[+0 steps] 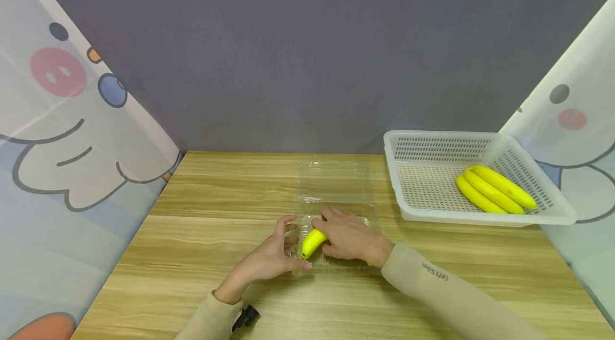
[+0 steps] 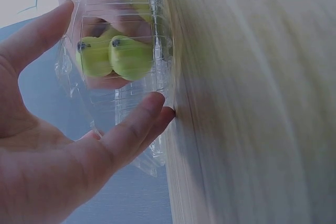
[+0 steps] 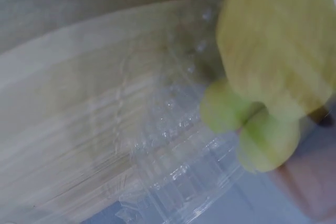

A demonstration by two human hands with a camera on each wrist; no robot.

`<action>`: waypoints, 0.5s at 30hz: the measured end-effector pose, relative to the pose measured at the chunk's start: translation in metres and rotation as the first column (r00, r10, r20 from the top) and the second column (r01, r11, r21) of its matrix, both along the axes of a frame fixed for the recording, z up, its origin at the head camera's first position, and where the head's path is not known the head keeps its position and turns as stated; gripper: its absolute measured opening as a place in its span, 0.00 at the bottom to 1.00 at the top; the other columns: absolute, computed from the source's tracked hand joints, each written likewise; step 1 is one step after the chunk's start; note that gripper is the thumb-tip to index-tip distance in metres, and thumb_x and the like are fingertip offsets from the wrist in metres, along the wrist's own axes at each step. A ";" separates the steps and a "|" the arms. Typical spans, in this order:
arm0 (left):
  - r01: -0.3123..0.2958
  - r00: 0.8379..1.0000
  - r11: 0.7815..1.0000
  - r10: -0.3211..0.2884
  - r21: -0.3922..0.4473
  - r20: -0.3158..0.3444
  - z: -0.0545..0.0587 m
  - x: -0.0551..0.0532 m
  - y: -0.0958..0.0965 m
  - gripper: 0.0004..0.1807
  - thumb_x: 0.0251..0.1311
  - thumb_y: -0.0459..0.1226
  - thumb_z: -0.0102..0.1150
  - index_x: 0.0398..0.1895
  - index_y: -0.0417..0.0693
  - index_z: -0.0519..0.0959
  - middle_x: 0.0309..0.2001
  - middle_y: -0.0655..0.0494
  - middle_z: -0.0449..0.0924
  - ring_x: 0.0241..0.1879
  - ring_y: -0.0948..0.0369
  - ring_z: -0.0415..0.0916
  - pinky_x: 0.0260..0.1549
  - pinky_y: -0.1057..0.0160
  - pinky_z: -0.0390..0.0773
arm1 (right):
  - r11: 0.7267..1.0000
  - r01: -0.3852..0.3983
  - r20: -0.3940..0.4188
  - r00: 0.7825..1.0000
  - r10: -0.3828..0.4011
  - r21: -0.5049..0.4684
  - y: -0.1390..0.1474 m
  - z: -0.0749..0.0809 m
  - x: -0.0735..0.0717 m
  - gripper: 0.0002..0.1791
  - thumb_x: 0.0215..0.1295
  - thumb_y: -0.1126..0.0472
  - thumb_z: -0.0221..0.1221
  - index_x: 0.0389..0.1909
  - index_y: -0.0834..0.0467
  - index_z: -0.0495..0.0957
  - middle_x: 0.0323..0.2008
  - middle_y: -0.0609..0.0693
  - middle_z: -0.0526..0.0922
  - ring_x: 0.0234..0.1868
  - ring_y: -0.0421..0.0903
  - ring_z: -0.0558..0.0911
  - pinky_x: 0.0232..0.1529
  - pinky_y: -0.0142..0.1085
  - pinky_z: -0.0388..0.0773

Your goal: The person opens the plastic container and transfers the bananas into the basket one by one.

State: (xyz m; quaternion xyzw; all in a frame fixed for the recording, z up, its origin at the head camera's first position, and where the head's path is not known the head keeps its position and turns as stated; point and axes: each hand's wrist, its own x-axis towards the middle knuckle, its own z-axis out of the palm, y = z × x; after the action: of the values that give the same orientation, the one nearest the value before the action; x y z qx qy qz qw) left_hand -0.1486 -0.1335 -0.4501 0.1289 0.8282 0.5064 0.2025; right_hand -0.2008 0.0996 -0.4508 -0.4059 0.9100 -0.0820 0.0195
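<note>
A clear plastic clamshell box point(image 1: 336, 267) lies on the wooden table with its lid point(image 1: 334, 180) folded back away from me. Inside its base, my right hand point(image 1: 353, 236) grips a bunch of yellow bananas point(image 1: 313, 243), covering most of it from above. Banana tips point(image 2: 131, 59) show through the box wall in the left wrist view. More of the bananas point(image 3: 275, 40) appear blurred and close in the right wrist view. My left hand point(image 1: 267, 255) is at the box's left side, thumb and fingers spread apart, fingertips right at the plastic.
A white perforated basket point(image 1: 423, 185) stands at the back right of the table point(image 1: 202, 212). Several yellow bananas point(image 1: 495, 190) lie together in its right part. A grey wall point(image 1: 288, 52) rises behind the table, with cartoon-printed curtains point(image 1: 72, 94) at both sides.
</note>
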 end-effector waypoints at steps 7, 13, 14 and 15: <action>0.015 1.000 1.000 -0.015 0.007 -0.005 0.000 0.000 0.000 0.60 0.55 0.43 0.77 0.79 0.45 0.41 0.76 0.32 0.52 0.72 0.34 0.59 0.63 0.34 0.69 | 1.000 -0.022 -0.002 1.000 0.022 0.008 0.000 0.000 -0.002 0.18 0.56 0.55 0.70 0.42 0.47 0.72 0.33 0.42 0.67 0.32 0.40 0.67 0.26 0.30 0.68; 0.021 1.000 1.000 -0.021 0.018 -0.003 0.001 0.000 -0.001 0.61 0.54 0.44 0.77 0.79 0.45 0.41 0.77 0.34 0.51 0.72 0.35 0.59 0.63 0.36 0.70 | 0.999 -0.049 0.000 0.999 0.049 0.007 0.000 0.004 -0.004 0.17 0.56 0.55 0.69 0.42 0.47 0.72 0.33 0.41 0.67 0.32 0.40 0.68 0.26 0.30 0.69; 0.020 1.000 1.000 -0.020 0.020 -0.002 0.001 0.000 -0.001 0.61 0.54 0.45 0.77 0.79 0.45 0.41 0.77 0.34 0.51 0.72 0.36 0.59 0.63 0.36 0.70 | 0.999 -0.050 0.001 0.999 0.050 0.006 0.001 0.006 -0.004 0.17 0.56 0.55 0.69 0.42 0.46 0.71 0.33 0.41 0.67 0.32 0.40 0.68 0.27 0.30 0.69; 0.020 1.000 1.000 -0.020 0.021 -0.001 0.001 0.000 -0.001 0.61 0.54 0.44 0.77 0.79 0.45 0.41 0.77 0.34 0.51 0.72 0.36 0.59 0.63 0.36 0.70 | 0.999 -0.052 0.000 0.999 0.052 0.006 0.001 0.007 -0.004 0.17 0.56 0.55 0.69 0.42 0.46 0.71 0.33 0.41 0.67 0.32 0.40 0.68 0.27 0.30 0.69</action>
State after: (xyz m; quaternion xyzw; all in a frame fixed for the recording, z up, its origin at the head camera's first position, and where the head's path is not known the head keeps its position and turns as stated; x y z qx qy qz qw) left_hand -0.1487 -0.1344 -0.4486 0.1394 0.8216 0.5129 0.2061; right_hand -0.2049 0.1007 -0.4434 -0.4293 0.8994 -0.0788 0.0225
